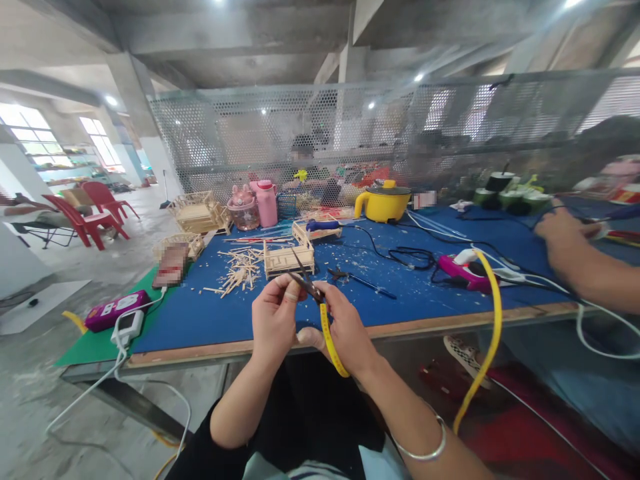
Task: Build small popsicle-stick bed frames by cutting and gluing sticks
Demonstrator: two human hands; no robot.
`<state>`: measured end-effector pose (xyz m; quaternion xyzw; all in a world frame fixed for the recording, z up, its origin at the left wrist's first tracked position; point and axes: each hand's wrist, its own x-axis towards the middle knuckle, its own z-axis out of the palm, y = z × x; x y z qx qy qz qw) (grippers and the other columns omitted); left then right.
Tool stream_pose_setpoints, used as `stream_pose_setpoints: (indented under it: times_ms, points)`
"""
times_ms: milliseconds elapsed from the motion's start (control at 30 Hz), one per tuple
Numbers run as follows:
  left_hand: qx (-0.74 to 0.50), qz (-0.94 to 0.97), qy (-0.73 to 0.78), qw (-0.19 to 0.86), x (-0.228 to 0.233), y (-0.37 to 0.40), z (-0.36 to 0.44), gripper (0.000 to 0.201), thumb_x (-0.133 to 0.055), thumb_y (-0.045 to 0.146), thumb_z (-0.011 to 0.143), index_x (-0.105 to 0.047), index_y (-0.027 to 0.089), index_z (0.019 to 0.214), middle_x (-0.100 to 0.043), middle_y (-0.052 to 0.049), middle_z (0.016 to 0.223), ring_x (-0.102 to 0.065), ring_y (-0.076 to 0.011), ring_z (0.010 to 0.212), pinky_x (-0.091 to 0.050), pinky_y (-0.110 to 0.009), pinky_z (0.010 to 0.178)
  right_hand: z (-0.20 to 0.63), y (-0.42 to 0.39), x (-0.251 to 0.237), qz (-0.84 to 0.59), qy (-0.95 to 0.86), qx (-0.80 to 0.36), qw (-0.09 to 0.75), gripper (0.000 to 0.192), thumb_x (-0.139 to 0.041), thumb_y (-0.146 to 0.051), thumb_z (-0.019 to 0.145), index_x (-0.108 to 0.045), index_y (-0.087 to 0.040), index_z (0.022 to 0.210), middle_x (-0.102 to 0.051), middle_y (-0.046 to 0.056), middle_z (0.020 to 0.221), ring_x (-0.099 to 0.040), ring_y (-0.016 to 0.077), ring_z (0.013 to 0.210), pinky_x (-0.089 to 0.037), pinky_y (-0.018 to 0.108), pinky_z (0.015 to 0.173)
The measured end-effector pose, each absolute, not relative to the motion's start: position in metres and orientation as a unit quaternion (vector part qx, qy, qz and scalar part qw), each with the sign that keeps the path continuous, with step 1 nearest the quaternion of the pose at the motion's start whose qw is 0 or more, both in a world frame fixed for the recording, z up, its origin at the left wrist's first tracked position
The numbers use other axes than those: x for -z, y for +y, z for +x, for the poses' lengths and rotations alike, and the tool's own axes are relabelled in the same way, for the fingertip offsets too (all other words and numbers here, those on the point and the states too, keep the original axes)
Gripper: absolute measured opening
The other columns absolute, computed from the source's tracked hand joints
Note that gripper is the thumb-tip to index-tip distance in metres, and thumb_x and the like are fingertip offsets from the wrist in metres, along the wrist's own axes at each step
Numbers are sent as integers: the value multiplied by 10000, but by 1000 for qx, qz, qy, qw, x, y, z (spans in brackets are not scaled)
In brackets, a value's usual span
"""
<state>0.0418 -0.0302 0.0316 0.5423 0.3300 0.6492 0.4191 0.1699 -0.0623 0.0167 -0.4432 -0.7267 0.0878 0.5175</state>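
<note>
Item: small wooden stick, too thin to see clearly, pinched in the left hand (pixel 274 319) above the near edge of the desk (pixel 210 319).
Tool: scissors (pixel 306 283), yellow-handled, gripped in the right hand (pixel 345 333), blades angled toward the left fingertips.
Step, as judged: trimming a stick to length for the stick frame (pixel 289 257) lying beyond, beside loose sticks (pixel 239 270).
Next move calls for: a steady pinch, blades square to the stick, fingertips kept off the cut.
A co-worker's hand (pixel 565 233) works at right.
</note>
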Motion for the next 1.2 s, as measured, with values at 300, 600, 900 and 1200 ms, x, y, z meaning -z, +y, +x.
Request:
stream_pose_setpoints:
  times_ms: [300, 600, 900, 1200]
  points:
    - [-611, 649, 366, 268, -22, -25, 38, 179, -573, 322, 857, -674, 174, 862, -685, -19, 787, -601, -119, 725, -477, -227, 708, 156, -51, -55, -461, -525, -326, 637, 365, -705, -329, 643, -558, -191, 947, -531, -52, 666, -492, 99, 546, -426, 228, 526]
    - [-585, 715, 342, 175, -18, -22, 32, 141, -577, 257, 857, -707, 207, 878, -730, -29, 843, -659, -146, 778, -510, -247, 745, 156, -45, -44, -416, -516, -397, 635, 285, -641, -263, 683, -548, -211, 947, -470, -78, 629, -439, 78, 477, -373, 214, 457]
    - [-604, 675, 309, 288, -14, -21, 35, 154, -663, 289, 798, -737, 205, 904, -731, -55, 865, -667, -162, 803, -521, -263, 748, 159, -45, -46, -409, -551, -319, 654, 261, -610, -240, 706, -550, -205, 957, -494, -54, 667, -471, 89, 526, -425, 224, 513]
    - [-602, 660, 329, 305, -15, -21, 34, 148, -656, 306, 798, -732, 189, 847, -722, -41, 830, -646, -145, 773, -509, -253, 754, 163, -44, -42, -421, -593, -296, 620, 301, -647, -230, 729, -575, -214, 1021, -523, -58, 686, -520, 98, 571, -450, 230, 570]
